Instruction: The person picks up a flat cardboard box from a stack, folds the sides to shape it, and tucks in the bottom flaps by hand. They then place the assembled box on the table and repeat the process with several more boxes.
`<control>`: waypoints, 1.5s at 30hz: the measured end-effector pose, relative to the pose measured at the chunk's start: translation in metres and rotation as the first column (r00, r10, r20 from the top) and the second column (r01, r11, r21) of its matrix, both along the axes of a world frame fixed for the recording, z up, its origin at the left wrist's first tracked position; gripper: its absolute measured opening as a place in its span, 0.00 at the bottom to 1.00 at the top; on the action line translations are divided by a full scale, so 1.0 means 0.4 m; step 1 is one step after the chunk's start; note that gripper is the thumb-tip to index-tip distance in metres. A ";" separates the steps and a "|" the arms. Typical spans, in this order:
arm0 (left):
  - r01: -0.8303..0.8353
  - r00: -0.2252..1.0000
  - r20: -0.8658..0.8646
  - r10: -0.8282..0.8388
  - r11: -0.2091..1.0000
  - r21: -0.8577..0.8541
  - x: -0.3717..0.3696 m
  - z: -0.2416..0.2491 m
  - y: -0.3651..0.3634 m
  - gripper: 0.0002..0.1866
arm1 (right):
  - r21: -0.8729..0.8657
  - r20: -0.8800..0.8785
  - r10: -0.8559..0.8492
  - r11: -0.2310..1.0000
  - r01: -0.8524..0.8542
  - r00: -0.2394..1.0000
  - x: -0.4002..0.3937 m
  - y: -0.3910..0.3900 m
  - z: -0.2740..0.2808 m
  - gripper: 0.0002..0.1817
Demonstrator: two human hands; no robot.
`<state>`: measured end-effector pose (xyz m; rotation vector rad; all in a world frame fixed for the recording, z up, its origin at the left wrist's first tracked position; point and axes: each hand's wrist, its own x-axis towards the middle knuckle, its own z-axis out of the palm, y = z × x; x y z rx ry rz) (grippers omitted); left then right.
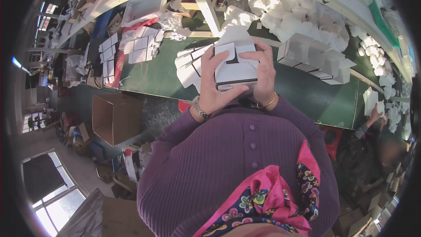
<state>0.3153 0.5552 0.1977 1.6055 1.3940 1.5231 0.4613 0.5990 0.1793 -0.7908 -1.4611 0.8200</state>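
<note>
Left hand [214, 79] and right hand [264, 75] are grasping a white carton [237, 72], apparently folding its side flaps [244, 48]. Next move is probably calling for keeping those flat under the tall flap [236, 35].

Upper body in a purple cardigan [197, 166], knit with close ribs running lengthwise, long sleeves [291, 115] in the same purple yarn; plain button band down the front, three round buttons [252, 146] in view, purple like the knit. Scarf [272, 180] over the chest, pink and with a slight sheen, gathered in loose folds; its dark panels printed with multicoloured flowers [247, 203], pink edging along the borders, one end tapering to a plain pink point. Left hand [211, 81]: metal-link watch [200, 109] at the wrist, darkish, dial not readable. Right hand [265, 77]: thin gold-coloured bangle [269, 102] at the wrist, narrow gold-coloured ring [270, 59] on one finger, no gloves on either
</note>
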 end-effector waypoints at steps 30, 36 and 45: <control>0.345 0.932 -0.039 -0.359 0.917 -0.202 -0.028 0.047 -0.060 0.58 | -0.340 0.503 0.396 0.908 -0.245 0.768 0.139 -0.044 0.086 0.29; 0.313 0.938 -0.092 -0.334 0.931 -0.189 -0.019 0.061 -0.062 0.61 | -0.350 0.522 0.396 0.907 -0.233 0.755 0.137 -0.034 0.081 0.30; 0.352 0.936 -0.003 -0.352 0.936 -0.025 -0.041 0.046 -0.011 0.60 | -0.545 0.358 0.512 0.794 -0.270 0.781 0.164 -0.015 0.116 0.30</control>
